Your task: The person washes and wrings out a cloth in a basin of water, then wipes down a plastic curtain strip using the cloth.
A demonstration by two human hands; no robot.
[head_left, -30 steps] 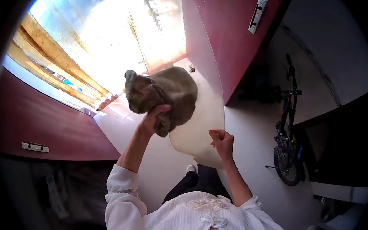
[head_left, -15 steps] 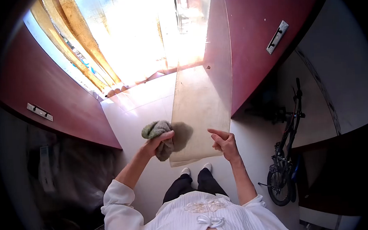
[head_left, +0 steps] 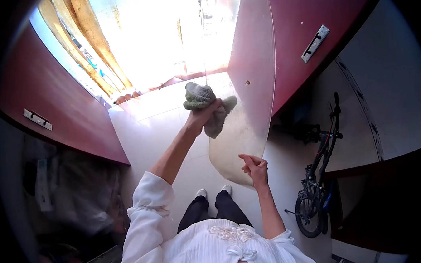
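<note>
While the left hand [head_left: 201,116] stays closed around a grey-green cloth [head_left: 204,105] pressed to the left face of the clear panel [head_left: 247,105], even overlapping strokes would likely wipe it best; the right hand [head_left: 255,166], fingers curled, pinches the panel's lower edge to steady it. Right of the panel stand a red cabinet door [head_left: 309,26] and a bicycle [head_left: 318,187]. Half a second earlier the cloth sat lower, at the panel's bottom left corner.

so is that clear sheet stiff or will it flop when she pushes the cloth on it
The clear sheet probably flexes, since it looks thin and curved. The right hand grips only its lower edge, so it may wobble. The cloth bunched in the left hand looks soft.
</note>
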